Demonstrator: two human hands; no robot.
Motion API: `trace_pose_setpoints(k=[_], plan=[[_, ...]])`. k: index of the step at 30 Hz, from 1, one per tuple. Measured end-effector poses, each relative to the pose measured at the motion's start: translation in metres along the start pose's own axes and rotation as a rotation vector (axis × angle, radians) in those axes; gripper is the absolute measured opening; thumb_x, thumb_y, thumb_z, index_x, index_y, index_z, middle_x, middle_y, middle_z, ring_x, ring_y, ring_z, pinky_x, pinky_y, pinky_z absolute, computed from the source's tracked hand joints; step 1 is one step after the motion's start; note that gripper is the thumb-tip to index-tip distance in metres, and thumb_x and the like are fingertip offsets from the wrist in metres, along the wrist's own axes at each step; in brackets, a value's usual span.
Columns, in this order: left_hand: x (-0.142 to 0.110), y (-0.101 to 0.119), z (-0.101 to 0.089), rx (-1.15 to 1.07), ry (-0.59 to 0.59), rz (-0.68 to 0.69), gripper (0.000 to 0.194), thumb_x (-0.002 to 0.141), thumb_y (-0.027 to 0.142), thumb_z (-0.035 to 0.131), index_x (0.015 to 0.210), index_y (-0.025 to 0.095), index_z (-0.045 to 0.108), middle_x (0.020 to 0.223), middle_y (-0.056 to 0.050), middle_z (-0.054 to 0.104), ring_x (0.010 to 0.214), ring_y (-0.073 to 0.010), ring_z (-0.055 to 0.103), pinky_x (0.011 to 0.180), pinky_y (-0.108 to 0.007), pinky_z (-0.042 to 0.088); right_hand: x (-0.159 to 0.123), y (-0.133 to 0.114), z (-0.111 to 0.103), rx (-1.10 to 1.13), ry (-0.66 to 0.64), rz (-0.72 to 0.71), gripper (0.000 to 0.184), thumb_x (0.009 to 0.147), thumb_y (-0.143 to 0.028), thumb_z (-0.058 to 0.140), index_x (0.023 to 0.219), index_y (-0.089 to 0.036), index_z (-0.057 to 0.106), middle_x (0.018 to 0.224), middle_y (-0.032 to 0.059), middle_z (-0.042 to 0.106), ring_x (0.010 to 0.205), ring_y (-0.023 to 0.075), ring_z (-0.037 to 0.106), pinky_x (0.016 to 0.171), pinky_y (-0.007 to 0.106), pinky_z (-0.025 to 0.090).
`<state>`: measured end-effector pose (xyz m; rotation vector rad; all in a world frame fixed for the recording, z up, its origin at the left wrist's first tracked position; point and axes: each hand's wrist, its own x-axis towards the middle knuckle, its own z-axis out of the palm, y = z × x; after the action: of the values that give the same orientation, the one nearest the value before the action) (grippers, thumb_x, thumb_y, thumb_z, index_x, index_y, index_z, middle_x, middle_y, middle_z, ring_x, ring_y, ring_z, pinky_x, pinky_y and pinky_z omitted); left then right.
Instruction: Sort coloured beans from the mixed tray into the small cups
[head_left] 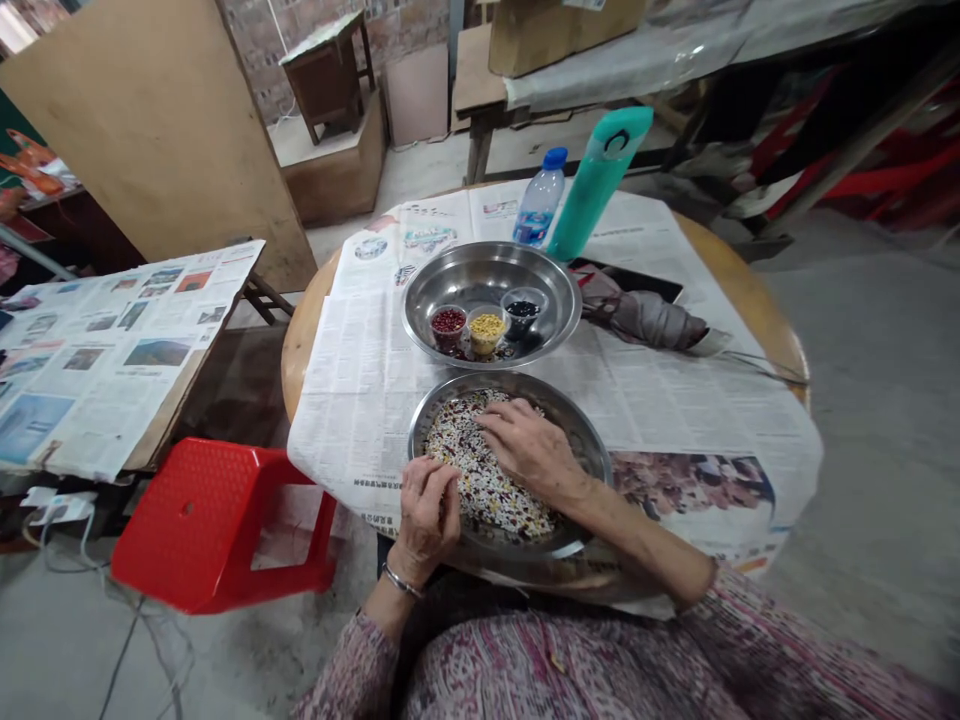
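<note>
A steel basin (600,462) near the table's front edge holds a mix of white grains and dark red, black and yellow beans (487,490). My right hand (529,452) reaches over the mix from the right, fingers extended and slightly apart, tips at the grains. At the basin's left rim, my left hand (430,508) is closed with its fingers curled in; what they hold is hidden. Behind stands a second steel basin (472,275), with three clear cups inside: red beans (448,322), yellow beans (486,331) and black beans (523,312). Loose dark beans lie around the cups.
Newspaper (352,400) covers the round table (300,345). A water bottle (538,200), a teal bottle (600,185) and a folded grey umbrella (649,317) are beyond the basins. A red stool (202,520) and a newspaper-covered table (112,350) stand left.
</note>
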<state>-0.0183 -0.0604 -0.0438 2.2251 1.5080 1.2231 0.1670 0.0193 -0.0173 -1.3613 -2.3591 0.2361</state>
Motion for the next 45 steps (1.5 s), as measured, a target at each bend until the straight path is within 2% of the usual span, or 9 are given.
trace_pose_setpoints(k=[3,7,13,20,25,33,37,41,45], plan=[[-0.001,-0.001,0.001,0.001,0.035,-0.013,0.025,0.096,0.016,0.046,0.120,0.017,0.052,0.114,-0.013,0.056,0.111,-0.0224,0.055,0.097,-0.042,0.051,0.010,-0.019,0.006,0.044,-0.056,-0.124,0.032,0.092,-0.029,0.056,0.119,-0.014,0.062,0.126,0.0161,0.060,0.118,0.0309,0.047,0.099,0.048,0.041],[-0.003,-0.002,0.002,0.050,0.065,-0.038,0.031,0.097,0.024,0.045,0.127,0.016,0.046,0.120,-0.016,0.051,0.115,-0.0258,0.050,0.098,-0.048,0.047,0.013,-0.038,0.016,0.183,-0.207,-0.344,0.036,0.083,-0.024,0.063,0.116,-0.011,0.063,0.117,0.0151,0.061,0.112,0.0266,0.049,0.103,0.045,0.036],[-0.004,-0.003,0.000,0.080,0.019,-0.045,0.030,0.098,0.025,0.044,0.126,0.016,0.045,0.119,-0.015,0.050,0.114,-0.0255,0.050,0.099,-0.047,0.046,-0.011,-0.016,0.003,0.135,-0.283,-0.522,0.006,0.079,-0.017,0.061,0.081,-0.018,0.067,0.091,0.0077,0.063,0.093,0.0228,0.050,0.096,0.046,0.040],[0.000,-0.001,-0.003,0.091,-0.012,-0.010,0.025,0.098,0.022,0.042,0.121,0.016,0.050,0.115,-0.013,0.055,0.113,-0.0240,0.052,0.099,-0.044,0.044,-0.038,0.044,-0.024,-0.080,-0.083,-0.158,0.021,0.087,-0.010,0.048,0.097,-0.019,0.064,0.106,0.0110,0.065,0.098,0.0241,0.058,0.086,0.039,0.050],[0.009,0.006,-0.008,0.058,-0.196,0.063,0.020,0.098,0.023,0.041,0.090,0.020,0.059,0.088,-0.004,0.064,0.088,-0.0192,0.057,0.090,-0.040,0.041,-0.052,0.040,-0.013,-0.015,-0.026,0.026,0.032,0.092,-0.028,0.054,0.123,-0.021,0.055,0.108,0.0100,0.065,0.094,0.0235,0.064,0.080,0.036,0.053],[0.013,0.010,-0.009,0.093,-0.247,0.067,0.028,0.099,0.026,0.040,0.079,0.020,0.058,0.078,-0.002,0.063,0.079,-0.0182,0.053,0.087,-0.039,0.037,-0.002,-0.008,0.010,0.089,-0.160,0.035,0.025,0.094,-0.010,0.043,0.106,-0.018,0.063,0.099,0.0063,0.063,0.085,0.0151,0.063,0.077,0.025,0.048],[0.011,0.008,-0.008,0.090,-0.238,0.077,0.029,0.100,0.025,0.038,0.080,0.019,0.058,0.078,-0.002,0.063,0.079,-0.0178,0.052,0.087,-0.039,0.036,0.021,-0.005,0.001,-0.071,-0.187,0.112,0.024,0.094,-0.010,0.044,0.104,-0.017,0.065,0.105,0.0098,0.064,0.095,0.0197,0.061,0.075,0.027,0.047],[0.011,0.008,-0.008,0.085,-0.233,0.081,0.030,0.101,0.025,0.037,0.080,0.019,0.058,0.078,-0.002,0.063,0.079,-0.0180,0.051,0.087,-0.039,0.035,0.002,0.020,-0.009,-0.172,-0.146,0.151,0.021,0.093,-0.012,0.047,0.099,-0.017,0.066,0.102,0.0104,0.065,0.101,0.0231,0.060,0.077,0.029,0.048],[0.013,0.009,-0.007,0.085,-0.235,0.074,0.031,0.101,0.025,0.037,0.080,0.019,0.058,0.078,-0.002,0.063,0.079,-0.0183,0.052,0.087,-0.040,0.035,-0.042,0.027,-0.016,-0.045,-0.133,0.051,0.018,0.097,-0.025,0.048,0.099,-0.019,0.064,0.097,0.0082,0.064,0.093,0.0207,0.062,0.081,0.031,0.051]])
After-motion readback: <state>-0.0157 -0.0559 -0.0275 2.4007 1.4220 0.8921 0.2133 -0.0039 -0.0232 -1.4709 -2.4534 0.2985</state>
